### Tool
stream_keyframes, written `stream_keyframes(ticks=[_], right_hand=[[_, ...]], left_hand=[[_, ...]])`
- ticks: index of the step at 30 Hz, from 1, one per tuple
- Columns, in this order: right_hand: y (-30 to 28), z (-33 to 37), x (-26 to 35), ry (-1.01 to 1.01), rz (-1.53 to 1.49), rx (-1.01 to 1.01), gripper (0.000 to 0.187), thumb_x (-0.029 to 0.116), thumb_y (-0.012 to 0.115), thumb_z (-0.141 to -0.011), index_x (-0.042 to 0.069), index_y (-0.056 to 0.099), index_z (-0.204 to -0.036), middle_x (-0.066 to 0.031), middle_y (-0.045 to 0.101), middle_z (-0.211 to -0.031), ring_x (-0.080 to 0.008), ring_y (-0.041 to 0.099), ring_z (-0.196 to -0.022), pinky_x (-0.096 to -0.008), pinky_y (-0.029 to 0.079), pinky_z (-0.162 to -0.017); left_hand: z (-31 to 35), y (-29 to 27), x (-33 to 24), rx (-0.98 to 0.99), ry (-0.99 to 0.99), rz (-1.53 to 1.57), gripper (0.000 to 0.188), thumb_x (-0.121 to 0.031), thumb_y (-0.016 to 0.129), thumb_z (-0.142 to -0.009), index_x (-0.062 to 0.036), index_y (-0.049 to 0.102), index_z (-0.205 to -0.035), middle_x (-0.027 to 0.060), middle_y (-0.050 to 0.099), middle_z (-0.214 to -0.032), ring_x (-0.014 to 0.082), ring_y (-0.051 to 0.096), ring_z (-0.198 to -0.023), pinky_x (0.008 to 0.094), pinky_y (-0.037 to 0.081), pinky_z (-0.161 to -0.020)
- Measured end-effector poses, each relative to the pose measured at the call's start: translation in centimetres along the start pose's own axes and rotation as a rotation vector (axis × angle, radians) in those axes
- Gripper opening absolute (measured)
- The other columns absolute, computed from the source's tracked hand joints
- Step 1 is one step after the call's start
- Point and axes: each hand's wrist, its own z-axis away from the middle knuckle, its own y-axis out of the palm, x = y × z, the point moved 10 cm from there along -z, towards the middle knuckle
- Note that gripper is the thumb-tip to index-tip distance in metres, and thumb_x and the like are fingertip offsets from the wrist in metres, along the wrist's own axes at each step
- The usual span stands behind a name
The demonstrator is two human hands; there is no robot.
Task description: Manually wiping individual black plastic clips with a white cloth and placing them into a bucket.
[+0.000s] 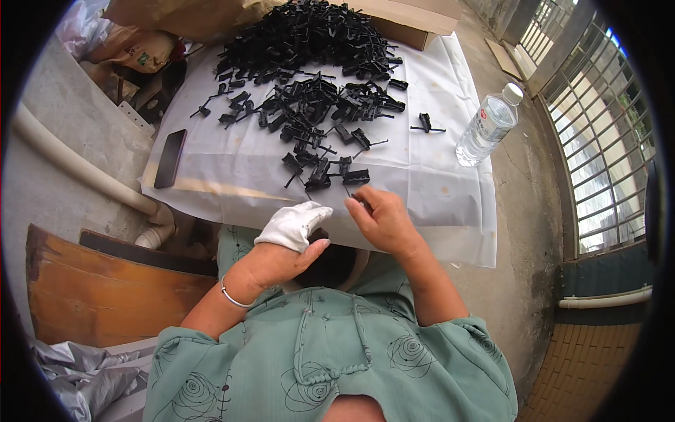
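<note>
The right hand, fingers curled on a small black plastic clip part, sat just below the nearest loose black plastic clips at frame centre. The left hand, partly cloth-wrapped, lay lower left with its grip hidden.

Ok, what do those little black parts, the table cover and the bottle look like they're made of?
Black parts: likely moulded plastic, dull black and identical in shape. Table cover: thin white sheet, plastic or light fabric; it creases and drapes over the edge. Bottle: clear plastic, see-through, with a white cap.

Single head-worn fisheye view, looking steeply down and forward from above the person's chest. Fingers sit close, near frame centre; the desk stretches beyond them. Edges curve at the rim. No second view.
</note>
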Motion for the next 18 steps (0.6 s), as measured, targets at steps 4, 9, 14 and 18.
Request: stream_keyframes(ticks=[4, 9, 14, 18], right_hand=[[-2.8, -2.6, -2.5, -0.067, 0.376, -0.298, 0.013, 0.017, 0.061, -0.081, 0.004, 0.059, -0.085, -0.0114, 0.058, -0.066, -0.0297, 0.057, -0.060, -0.0378, 0.044, -0.055], [-1.7, -1.8, -0.2, -0.180, 0.435, -0.189, 0.008, 0.013, 0.059, -0.081, 0.006, 0.055, -0.083, -0.0099, 0.056, -0.067, -0.0284, 0.056, -0.059, -0.0374, 0.044, -0.051], [-0.1, 0.9, 6.0, -0.498, 0.589, -0.129, 0.013, 0.008, 0.063, -0.072, 0.009, 0.054, -0.082, -0.0051, 0.045, -0.060, -0.0223, 0.052, -0.052, -0.0348, 0.041, -0.046], [0.2, 1.3, 7.1, -0.552, 0.465, -0.149, 0.013, 0.008, 0.065, -0.074, 0.008, 0.055, -0.081, -0.0028, 0.045, -0.058, -0.0166, 0.049, -0.049, -0.0282, 0.038, -0.045]], left_hand=[[-0.2, -1.1, 1.6, -0.159, -0.063, 0.030, 0.032, -0.013, 0.060, -0.079, 0.0000, 0.056, -0.108, 0.0188, 0.058, -0.105, 0.0341, 0.053, -0.098, 0.0379, 0.042, -0.088], [-0.1, -0.5, 4.5, -0.352, -0.254, 0.560, 0.026, -0.008, 0.055, -0.087, 0.0009, 0.053, -0.112, 0.0114, 0.059, -0.102, 0.0135, 0.059, -0.075, 0.0257, 0.050, -0.066], [-2.9, -2.0, 3.4, -0.397, -0.136, 0.231, 0.027, -0.010, 0.057, -0.087, 0.0028, 0.052, -0.110, 0.0100, 0.059, -0.097, 0.0096, 0.055, -0.065, 0.0233, 0.047, -0.056], [-3.2, 1.1, 4.8, -0.191, -0.351, 0.793, 0.026, -0.009, 0.051, -0.088, 0.0021, 0.052, -0.112, 0.0066, 0.058, -0.091, 0.0072, 0.052, -0.062, 0.0226, 0.046, -0.051]])
